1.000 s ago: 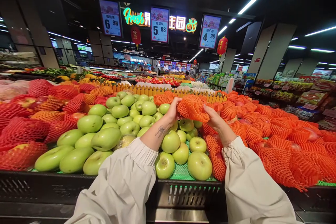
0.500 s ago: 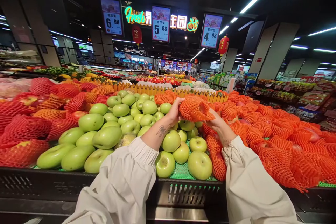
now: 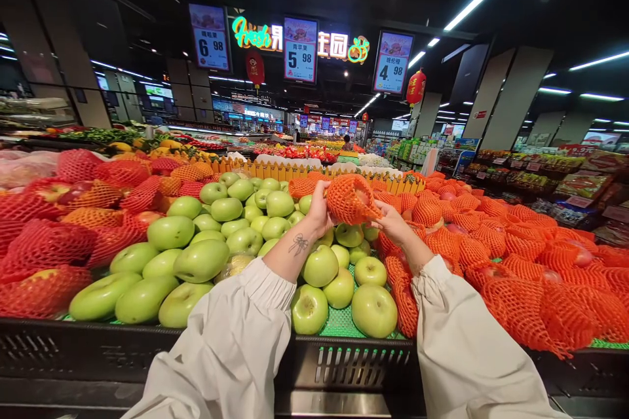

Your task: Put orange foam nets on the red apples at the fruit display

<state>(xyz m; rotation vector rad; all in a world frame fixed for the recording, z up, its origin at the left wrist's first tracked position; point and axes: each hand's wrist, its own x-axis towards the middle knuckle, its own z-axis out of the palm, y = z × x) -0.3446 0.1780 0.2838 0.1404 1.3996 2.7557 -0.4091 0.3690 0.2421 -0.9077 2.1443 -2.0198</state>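
Note:
Above the green apples (image 3: 374, 309), an apple in an orange foam net (image 3: 351, 199) is held between my two hands. My left hand (image 3: 320, 209) has its fingers round the net's left side. At the net's right end, my right hand (image 3: 392, 219) pinches the mesh edge. Part of the fruit shows through the net's opening. Loose green apples lie below and to the left of my hands on a green mat (image 3: 343, 322).
Orange-netted fruit (image 3: 521, 275) is heaped at the right, and red-netted fruit (image 3: 49, 242) at the left. A black crate edge (image 3: 73, 347) runs along the front. Behind the apples stands a low yellow fence (image 3: 275, 171). Price screens (image 3: 301, 49) hang overhead.
Both hands and the netted apple have shifted slightly left. My right hand has moved from under the net's right end to pinching its edge, and the net's opening is turned more upward.

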